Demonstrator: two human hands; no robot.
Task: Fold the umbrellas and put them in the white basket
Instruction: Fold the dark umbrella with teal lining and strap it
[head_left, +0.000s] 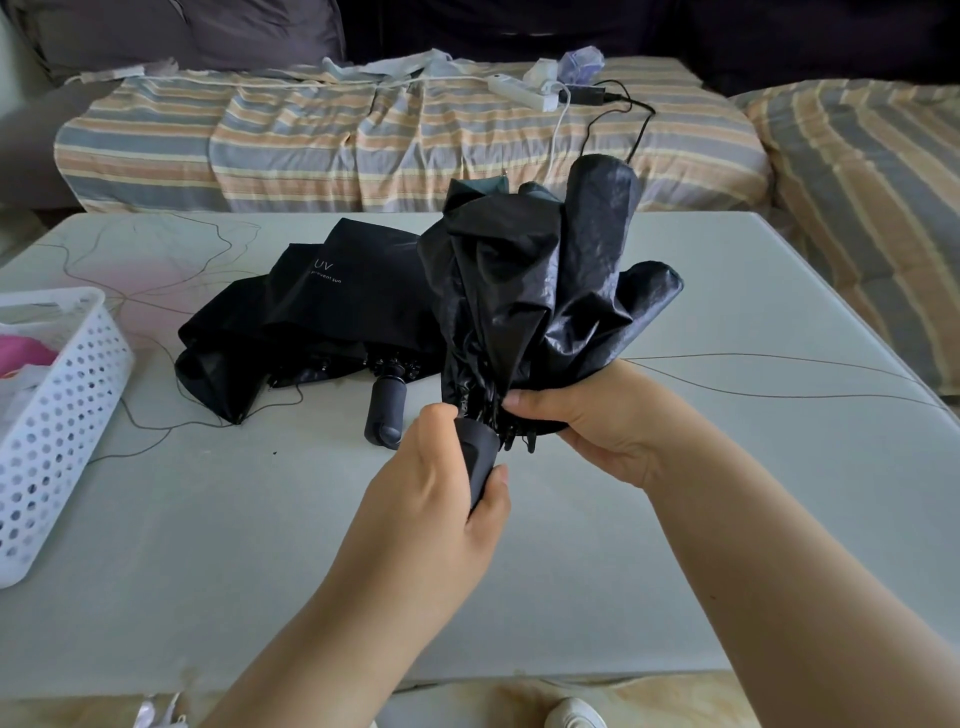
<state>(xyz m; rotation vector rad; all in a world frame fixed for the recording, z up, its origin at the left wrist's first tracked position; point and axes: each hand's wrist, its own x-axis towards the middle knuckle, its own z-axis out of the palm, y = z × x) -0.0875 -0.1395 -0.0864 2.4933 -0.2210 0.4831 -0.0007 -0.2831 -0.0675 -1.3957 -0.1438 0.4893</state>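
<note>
1. Now the left hand (447, 467) grips the handle of the held umbrella (540, 291); the right hand (587, 415) squeezes its loose cloth.
2. The second umbrella (311, 322) lies unfolded on the table (727, 467).
3. Neither umbrella is in the white basket (57, 415) yet.

There is only one view, from a wide-angle camera on the person's head. It looks forward and steeply down over the pale worktop (675, 493), close above both forearms, and takes in the striped sofa (311, 150) beyond and a strip of floor at the near edge.
</note>
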